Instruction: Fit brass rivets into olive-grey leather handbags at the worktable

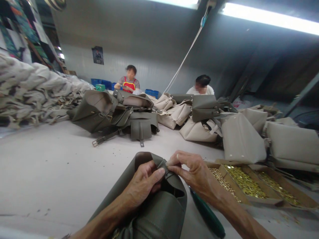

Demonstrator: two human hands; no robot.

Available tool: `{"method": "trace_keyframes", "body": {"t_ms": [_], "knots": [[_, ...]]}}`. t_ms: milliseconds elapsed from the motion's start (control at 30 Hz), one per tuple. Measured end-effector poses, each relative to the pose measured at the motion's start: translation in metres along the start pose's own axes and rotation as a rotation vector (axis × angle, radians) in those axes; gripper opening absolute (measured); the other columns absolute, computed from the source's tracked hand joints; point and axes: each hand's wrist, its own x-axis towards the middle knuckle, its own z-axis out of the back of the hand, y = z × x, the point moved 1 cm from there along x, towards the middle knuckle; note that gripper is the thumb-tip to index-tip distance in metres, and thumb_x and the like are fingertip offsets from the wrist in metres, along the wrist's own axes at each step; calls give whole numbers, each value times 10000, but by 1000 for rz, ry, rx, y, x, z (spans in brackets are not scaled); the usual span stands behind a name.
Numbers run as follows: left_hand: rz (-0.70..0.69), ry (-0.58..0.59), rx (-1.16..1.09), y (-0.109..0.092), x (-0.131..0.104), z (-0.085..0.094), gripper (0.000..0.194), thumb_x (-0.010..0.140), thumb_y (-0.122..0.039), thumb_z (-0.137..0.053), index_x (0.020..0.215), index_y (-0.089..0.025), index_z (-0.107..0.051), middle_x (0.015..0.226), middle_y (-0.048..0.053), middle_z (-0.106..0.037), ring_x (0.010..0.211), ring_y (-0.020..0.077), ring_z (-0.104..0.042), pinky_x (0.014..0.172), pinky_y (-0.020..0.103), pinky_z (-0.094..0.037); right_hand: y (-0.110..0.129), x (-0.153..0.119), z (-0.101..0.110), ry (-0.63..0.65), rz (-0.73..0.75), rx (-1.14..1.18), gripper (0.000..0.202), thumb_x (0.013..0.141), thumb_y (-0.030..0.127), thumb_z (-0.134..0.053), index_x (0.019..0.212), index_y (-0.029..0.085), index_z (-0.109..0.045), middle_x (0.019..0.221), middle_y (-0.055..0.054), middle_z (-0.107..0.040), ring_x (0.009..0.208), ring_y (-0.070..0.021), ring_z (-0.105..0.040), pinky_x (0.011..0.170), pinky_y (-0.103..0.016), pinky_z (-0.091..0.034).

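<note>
In the head view, a smooth, leather-like grey-green bag (159, 212) lies near centre on the pale, flat table (50, 172); the left hand (144, 179) grips its curved rim, thumb pressed down, while the right hand (189, 166) pinches that rim between thumb and fingers. At right lie a tapered green handle (208, 214) and cardboard trays (267, 201) of shiny gold-coloured pieces (245, 182).
</note>
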Motion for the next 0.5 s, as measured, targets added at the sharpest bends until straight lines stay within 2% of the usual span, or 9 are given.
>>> {"method": "trace_keyframes", "body": {"t_ms": [67,300,400,500], "knots": [[-2,0,-1,0,-1,-1,386,801,-469,-638,989,-134,-607,755,-15,-474,534,33,-298,455,145,-225,0,-1,0,4,17,-9,143,801,126,-634,663,160,-619,692,-3,-618,653,-113,-560,603,-216,-406],[-11,-16,66,1,-6,-3,420,797,-496,-629,984,-122,-601,693,-31,-434,514,39,-270,451,164,-214,3,-2,3,42,-99,-44,92,782,120,-645,702,163,-630,701,4,-613,659,-117,-548,611,-221,-402],[-14,-24,76,1,-5,-3,460,778,-536,-630,999,-133,-605,735,-13,-463,533,47,-306,463,167,-238,7,2,7,68,-55,-79,92,766,85,-642,788,174,-630,731,15,-605,683,-116,-541,629,-219,-398],[-17,-19,70,0,-4,-4,451,780,-530,-631,989,-132,-605,732,-16,-452,533,46,-300,463,167,-240,7,6,11,122,27,-42,101,772,68,-632,752,166,-621,741,16,-596,689,-106,-533,639,-210,-391]]}}
